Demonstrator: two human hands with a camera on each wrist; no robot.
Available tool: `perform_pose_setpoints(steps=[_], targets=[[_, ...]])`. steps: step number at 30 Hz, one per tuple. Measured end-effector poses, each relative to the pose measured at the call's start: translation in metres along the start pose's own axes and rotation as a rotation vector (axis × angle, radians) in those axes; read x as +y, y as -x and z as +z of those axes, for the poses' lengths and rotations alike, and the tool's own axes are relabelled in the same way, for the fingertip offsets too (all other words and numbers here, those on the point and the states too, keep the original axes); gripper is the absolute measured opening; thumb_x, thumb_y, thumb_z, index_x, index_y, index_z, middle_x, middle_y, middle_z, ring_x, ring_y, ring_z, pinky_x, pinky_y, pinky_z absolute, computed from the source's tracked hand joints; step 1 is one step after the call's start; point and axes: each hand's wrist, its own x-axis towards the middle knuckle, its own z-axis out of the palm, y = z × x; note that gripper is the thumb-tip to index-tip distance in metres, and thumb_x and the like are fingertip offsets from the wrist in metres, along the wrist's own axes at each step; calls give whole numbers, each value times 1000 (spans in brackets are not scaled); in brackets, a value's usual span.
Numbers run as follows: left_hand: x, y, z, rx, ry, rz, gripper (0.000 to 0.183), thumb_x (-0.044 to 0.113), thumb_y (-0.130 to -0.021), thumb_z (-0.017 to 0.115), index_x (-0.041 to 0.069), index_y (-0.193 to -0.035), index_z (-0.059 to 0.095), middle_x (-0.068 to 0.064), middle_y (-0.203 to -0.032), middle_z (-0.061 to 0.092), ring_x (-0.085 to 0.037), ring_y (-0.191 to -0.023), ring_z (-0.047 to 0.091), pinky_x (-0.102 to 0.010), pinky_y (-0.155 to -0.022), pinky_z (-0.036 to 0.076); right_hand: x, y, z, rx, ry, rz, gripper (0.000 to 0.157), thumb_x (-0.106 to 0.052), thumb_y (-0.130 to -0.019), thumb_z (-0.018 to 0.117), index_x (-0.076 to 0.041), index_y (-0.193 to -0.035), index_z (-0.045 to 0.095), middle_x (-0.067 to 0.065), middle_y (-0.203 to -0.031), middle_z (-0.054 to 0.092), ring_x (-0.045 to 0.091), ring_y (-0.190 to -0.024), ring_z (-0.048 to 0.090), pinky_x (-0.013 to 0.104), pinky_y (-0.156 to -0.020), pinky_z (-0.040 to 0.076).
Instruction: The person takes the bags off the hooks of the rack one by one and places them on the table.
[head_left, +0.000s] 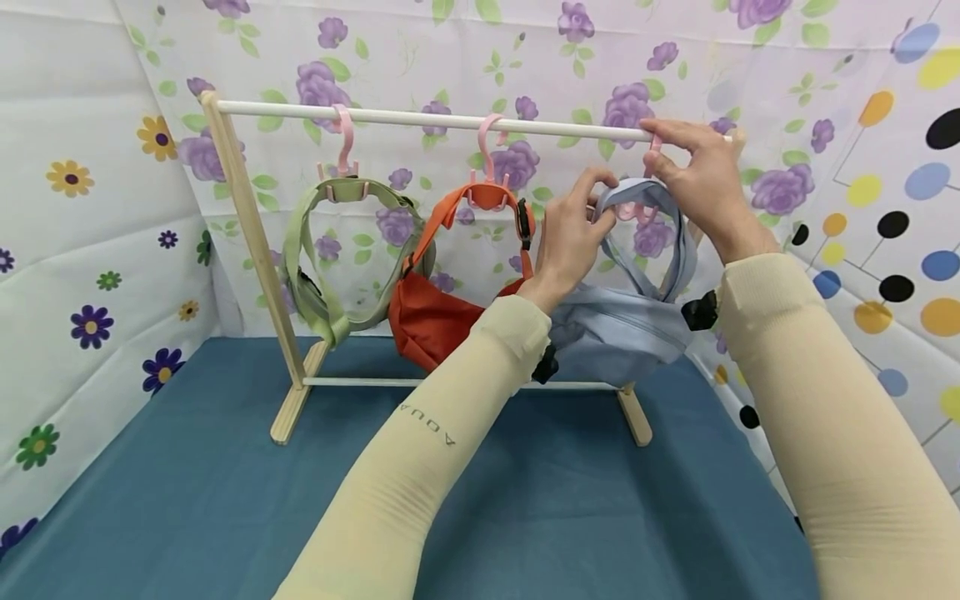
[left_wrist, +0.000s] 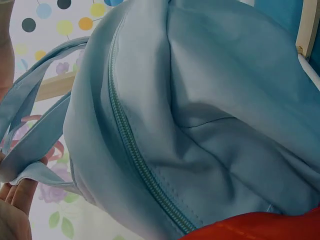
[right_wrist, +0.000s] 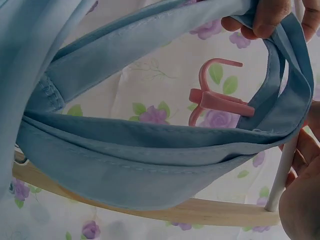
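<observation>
A light blue bag hangs at the right end of a rack, its zipper showing in the left wrist view. My left hand pinches the bag's strap loop between thumb and fingers. Through that loop passes part of a pink hanger with small hooks. Up at the white rail, my right hand lays its fingers over the bar and holds the hanger's neck against the thumb. In the right wrist view the right hand is partly hidden by the strap and rail.
Left along the rail, an orange bag and a green bag hang from pink hangers. Wooden legs carry the rack on a blue-covered table. Patterned sheets enclose the sides and back.
</observation>
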Motion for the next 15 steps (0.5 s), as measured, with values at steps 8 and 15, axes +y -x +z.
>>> perform_pose_setpoints(steps=[8, 15], targets=[[3, 4, 2, 31, -4, 67, 25, 8, -100, 67, 15, -124, 61, -4, -102, 75, -10, -85, 70, -18, -70, 49, 0, 0, -1, -15, 24, -19, 44, -7, -100, 69, -11, -143, 65, 12, -150, 57, 24, -145, 44, 39, -123, -2], [5, 8, 2, 19, 13, 59, 24, 8, -101, 66, 15, -124, 61, -4, -99, 74, -9, -81, 68, -19, -67, 48, 1, -1, -2, -36, 28, -10, 44, -9, -102, 67, -13, -146, 62, 12, -153, 55, 23, -147, 41, 41, -124, -7]])
